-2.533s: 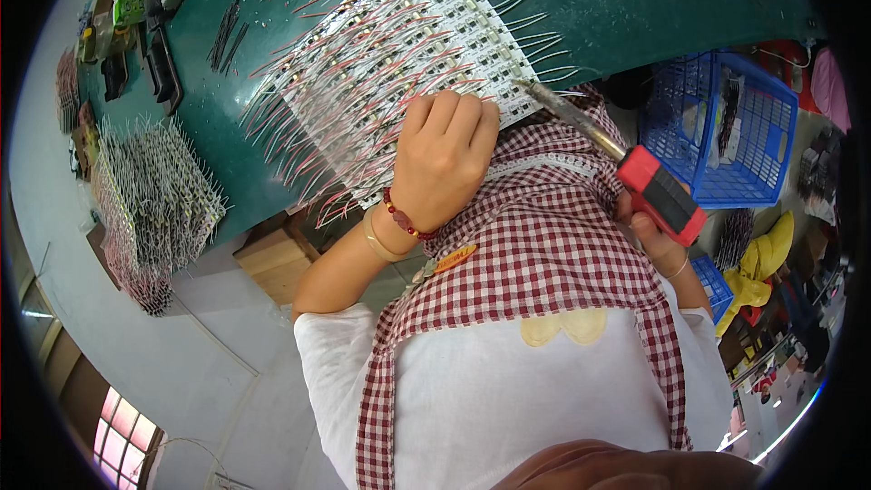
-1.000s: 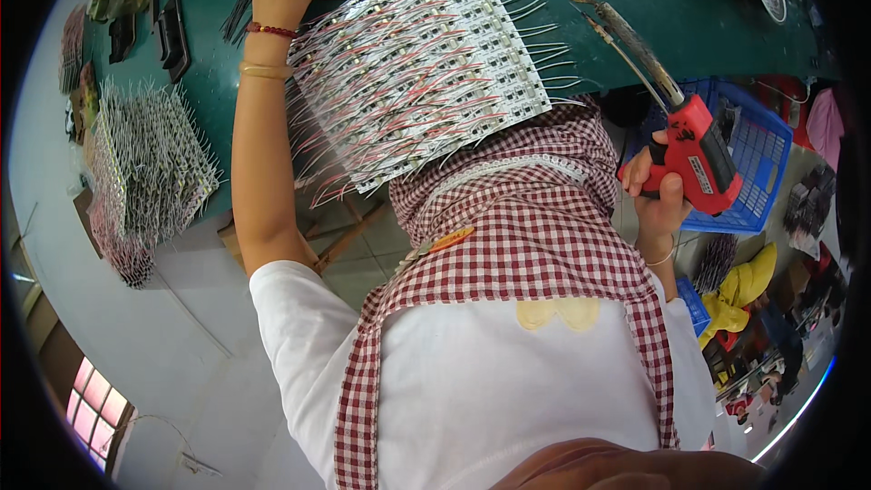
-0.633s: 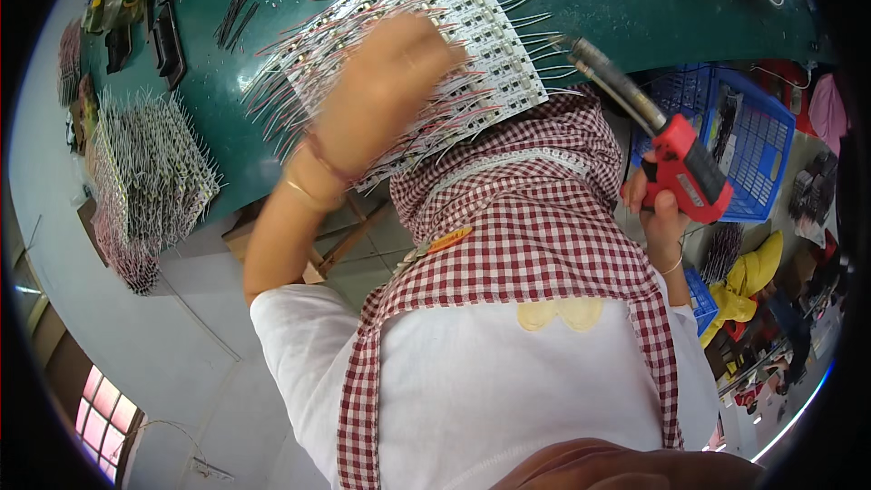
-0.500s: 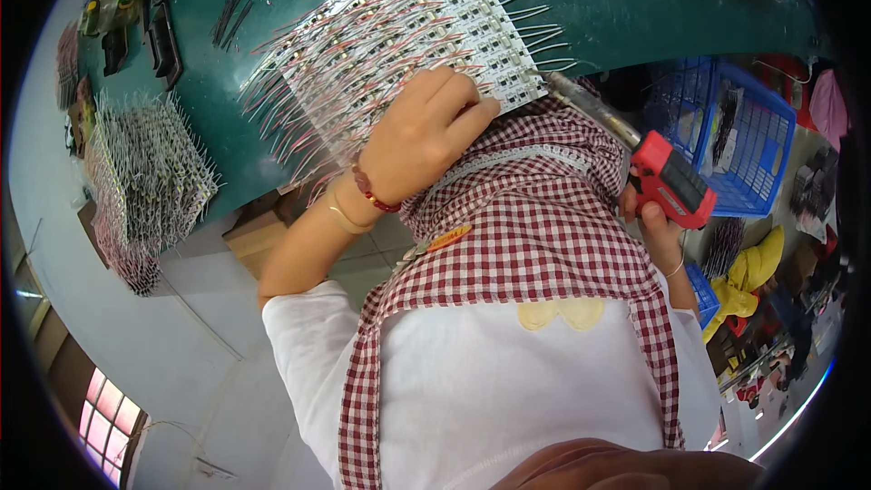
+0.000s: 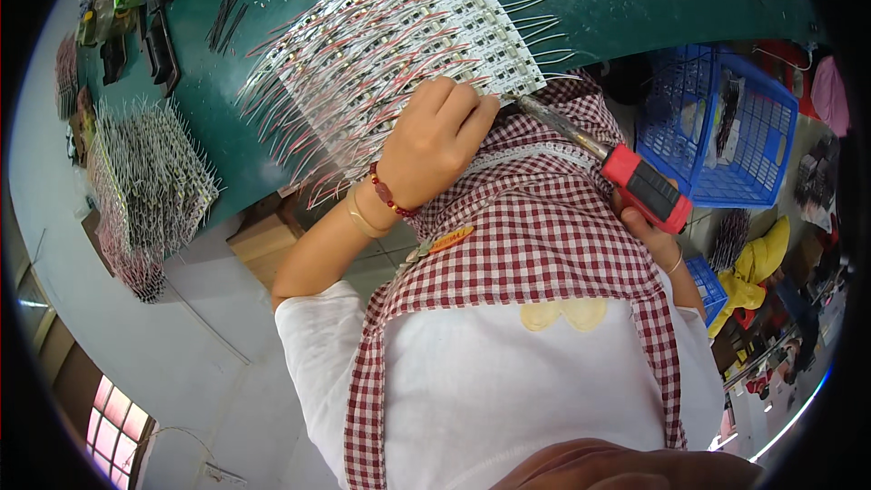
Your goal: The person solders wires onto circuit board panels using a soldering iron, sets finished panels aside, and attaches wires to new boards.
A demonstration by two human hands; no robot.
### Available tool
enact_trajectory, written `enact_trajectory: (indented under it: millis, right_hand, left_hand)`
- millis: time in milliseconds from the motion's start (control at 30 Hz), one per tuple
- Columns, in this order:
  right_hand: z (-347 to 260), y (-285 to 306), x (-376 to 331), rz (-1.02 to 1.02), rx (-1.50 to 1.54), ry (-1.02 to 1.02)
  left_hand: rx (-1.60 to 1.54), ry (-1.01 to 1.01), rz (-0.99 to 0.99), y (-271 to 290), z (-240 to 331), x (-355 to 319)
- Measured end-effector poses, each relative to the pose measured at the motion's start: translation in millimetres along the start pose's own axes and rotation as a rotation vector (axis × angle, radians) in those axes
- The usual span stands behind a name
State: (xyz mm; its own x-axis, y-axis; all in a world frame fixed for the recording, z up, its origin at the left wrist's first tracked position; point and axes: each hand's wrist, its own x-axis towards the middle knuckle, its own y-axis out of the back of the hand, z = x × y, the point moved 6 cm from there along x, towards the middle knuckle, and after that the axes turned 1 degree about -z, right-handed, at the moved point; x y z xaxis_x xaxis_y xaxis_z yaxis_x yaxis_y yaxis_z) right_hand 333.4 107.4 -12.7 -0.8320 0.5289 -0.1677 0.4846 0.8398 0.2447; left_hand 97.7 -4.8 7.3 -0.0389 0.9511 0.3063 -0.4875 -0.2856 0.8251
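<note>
The right hand grips a red-handled soldering iron, its tip near the curled left hand, whose fingertips' hold cannot be told; beyond that hand, the wired circuit-board panel lies on the worktop.

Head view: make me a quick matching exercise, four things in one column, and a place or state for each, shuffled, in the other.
1. Soldering iron
2. Left hand
3. Circuit board sheet
4. Large basket

A. Blue, with mesh sides
B. On the green table, trailing red and white wires
C. Held in the right hand
D. Fingers curled at the sheet's near edge

Pairs: 1-C, 2-D, 3-B, 4-A
</note>
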Motion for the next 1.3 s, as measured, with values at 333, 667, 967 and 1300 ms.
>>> enact_trajectory:
  millis: [333,667,967,1300]
  right_hand:
    - [-11.1,1.3,0.8,0.034,-0.08,0.108]
    - [-12.7,0.5,1.4,0.041,-0.103,0.126]
    - [-13.5,0.6,2.6,0.01,-0.194,0.144]
    - [-15.1,-0.9,3.4,0.025,-0.12,0.151]
  left_hand:
    - [0.084,0.054,-0.043,-0.5,8.1,2.1]
    - [0.075,0.057,-0.042,-3.6,10.6,0.0]
    - [0.186,0.063,-0.087,-7.8,16.3,3.2]
    - [0.205,0.053,-0.109,-9.5,18.6,3.6]
